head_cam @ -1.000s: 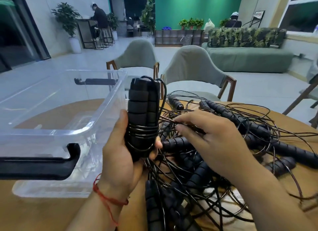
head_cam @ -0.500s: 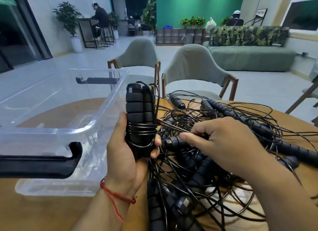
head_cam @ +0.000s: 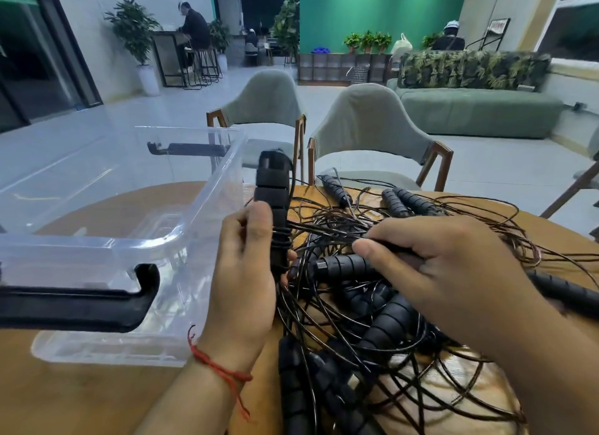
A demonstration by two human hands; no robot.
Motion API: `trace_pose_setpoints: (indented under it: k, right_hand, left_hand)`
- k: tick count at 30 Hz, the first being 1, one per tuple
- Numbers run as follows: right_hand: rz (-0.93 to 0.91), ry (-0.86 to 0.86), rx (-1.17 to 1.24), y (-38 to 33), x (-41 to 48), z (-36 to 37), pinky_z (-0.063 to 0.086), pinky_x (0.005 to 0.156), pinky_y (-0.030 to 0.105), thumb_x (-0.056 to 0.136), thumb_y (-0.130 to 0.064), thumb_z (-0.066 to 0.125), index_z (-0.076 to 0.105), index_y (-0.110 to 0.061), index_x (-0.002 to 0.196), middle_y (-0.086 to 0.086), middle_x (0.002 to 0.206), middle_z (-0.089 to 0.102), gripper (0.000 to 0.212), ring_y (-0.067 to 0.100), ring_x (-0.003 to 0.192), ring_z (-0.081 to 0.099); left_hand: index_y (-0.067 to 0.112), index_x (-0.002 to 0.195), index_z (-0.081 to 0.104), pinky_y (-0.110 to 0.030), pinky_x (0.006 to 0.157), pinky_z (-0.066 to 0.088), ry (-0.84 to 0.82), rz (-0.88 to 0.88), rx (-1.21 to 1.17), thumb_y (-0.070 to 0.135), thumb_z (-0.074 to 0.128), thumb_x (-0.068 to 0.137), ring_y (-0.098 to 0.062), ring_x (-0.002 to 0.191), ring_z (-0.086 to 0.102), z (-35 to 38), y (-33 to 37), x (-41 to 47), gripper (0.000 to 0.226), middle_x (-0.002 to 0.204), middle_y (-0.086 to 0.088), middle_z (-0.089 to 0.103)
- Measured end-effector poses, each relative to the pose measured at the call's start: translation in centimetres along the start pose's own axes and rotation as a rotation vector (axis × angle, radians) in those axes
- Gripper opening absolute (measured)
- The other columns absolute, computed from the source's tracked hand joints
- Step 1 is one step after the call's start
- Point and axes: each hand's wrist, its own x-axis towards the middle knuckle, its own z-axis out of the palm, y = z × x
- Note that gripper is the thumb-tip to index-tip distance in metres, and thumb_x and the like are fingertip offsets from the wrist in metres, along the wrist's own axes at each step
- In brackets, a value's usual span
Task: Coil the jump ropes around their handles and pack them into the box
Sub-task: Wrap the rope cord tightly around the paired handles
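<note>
My left hand (head_cam: 241, 279) grips a pair of black ribbed jump rope handles (head_cam: 273, 188), held upright side by side, with a few turns of thin black cord wound around their middle. My right hand (head_cam: 447, 266) pinches the cord running off those handles, just right of them, low over the pile. A tangled heap of black jump ropes (head_cam: 382, 318) with several ribbed handles covers the right half of the wooden table (head_cam: 81, 399). The clear plastic box (head_cam: 107, 240) with black latch handles stands to the left and looks empty.
Two grey upholstered chairs (head_cam: 372, 133) stand at the table's far side. A green sofa (head_cam: 476, 110) sits further back on the right. People sit far off by the wall. The box's near black latch (head_cam: 81, 308) juts toward me at the left.
The handles in my left hand have turned, so they now show edge-on. My right hand has moved right and down with the cord.
</note>
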Motion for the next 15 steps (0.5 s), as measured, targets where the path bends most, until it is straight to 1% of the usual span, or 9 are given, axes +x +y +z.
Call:
trace_pose_setpoints:
  k: [2,3,5,6,7,9,11,13,15]
  right_hand:
    - [-0.004,-0.015,-0.021,-0.6,0.0,0.5,0.045,0.058,0.025,0.104,-0.061,0.051,0.074,-0.04,0.093,-0.022,0.068,0.063,0.033,0.002,0.069,0.062]
    - [0.0,-0.019,-0.016,-0.9,0.0,0.6,0.041,0.057,0.023,0.103,-0.062,0.05,0.072,-0.04,0.091,-0.023,0.065,0.06,0.034,0.001,0.068,0.061]
    - [0.012,-0.032,0.004,-1.4,0.1,0.8,0.035,0.055,0.021,0.103,-0.063,0.048,0.069,-0.039,0.085,-0.021,0.062,0.057,0.036,0.002,0.067,0.06]
    - [0.019,-0.042,0.021,-1.6,0.1,0.8,0.034,0.054,0.021,0.103,-0.065,0.048,0.067,-0.038,0.083,-0.02,0.063,0.058,0.039,0.004,0.067,0.06]
    - [0.023,-0.05,0.048,-1.9,0.0,0.8,0.034,0.054,0.02,0.104,-0.066,0.047,0.067,-0.037,0.082,-0.018,0.065,0.06,0.041,0.005,0.067,0.061]
    - [0.042,-0.075,0.131,-2.2,0.0,0.8,0.036,0.053,0.018,0.103,-0.066,0.049,0.069,-0.035,0.082,-0.016,0.066,0.062,0.042,0.009,0.066,0.062]
    - [0.083,-0.094,0.241,-2.3,0.0,0.7,0.04,0.054,0.017,0.1,-0.061,0.053,0.07,-0.032,0.078,-0.016,0.061,0.06,0.04,0.008,0.06,0.059]
    - [0.119,-0.095,0.331,-2.3,0.1,0.7,0.041,0.056,0.014,0.101,-0.055,0.056,0.069,-0.03,0.074,-0.015,0.058,0.057,0.039,0.007,0.057,0.056]
    - [0.148,-0.078,0.409,-2.1,0.2,0.6,0.04,0.057,0.014,0.104,-0.048,0.059,0.068,-0.026,0.072,-0.012,0.059,0.056,0.04,0.008,0.059,0.056]
  left_hand:
    - [0.038,0.12,0.062,-0.041,0.085,0.058,-0.008,0.081,0.092,0.071,0.055,0.095,-0.014,0.096,0.073,0.0,0.1,-0.2,0.042,0.102,0.007,0.075]
    - [0.041,0.124,0.06,-0.034,0.091,0.056,-0.013,0.125,0.144,0.065,0.056,0.097,-0.006,0.102,0.071,0.0,0.3,-0.3,0.037,0.108,0.014,0.074]
    - [0.04,0.136,0.056,-0.014,0.09,0.049,-0.021,0.22,0.287,0.055,0.059,0.098,0.003,0.111,0.066,0.1,0.6,-0.5,0.041,0.116,0.023,0.07]
    - [0.04,0.141,0.054,-0.01,0.089,0.047,-0.029,0.267,0.36,0.053,0.06,0.099,0.003,0.115,0.064,0.0,0.7,-0.6,0.045,0.12,0.023,0.069]
    - [0.042,0.145,0.05,-0.01,0.092,0.047,-0.04,0.304,0.431,0.054,0.06,0.099,0.001,0.12,0.062,-0.1,0.6,-0.7,0.049,0.125,0.021,0.066]
    - [0.044,0.156,0.04,-0.019,0.103,0.047,-0.066,0.351,0.571,0.061,0.057,0.101,-0.002,0.134,0.054,-0.3,0.3,-0.7,0.06,0.144,0.019,0.057]
    - [0.045,0.164,0.024,-0.024,0.109,0.043,-0.093,0.384,0.697,0.071,0.045,0.103,-0.002,0.146,0.042,-0.4,0.1,-0.6,0.07,0.159,0.019,0.043]
    - [0.048,0.166,0.013,-0.03,0.109,0.045,-0.15,0.39,0.74,0.073,0.035,0.101,-0.002,0.148,0.039,-0.4,0.1,-0.8,0.073,0.162,0.023,0.034]
    - [0.043,0.167,0.014,-0.04,0.115,0.047,-0.255,0.389,0.704,0.064,0.041,0.102,-0.003,0.149,0.039,-0.3,0.1,-1.0,0.073,0.163,0.023,0.034]
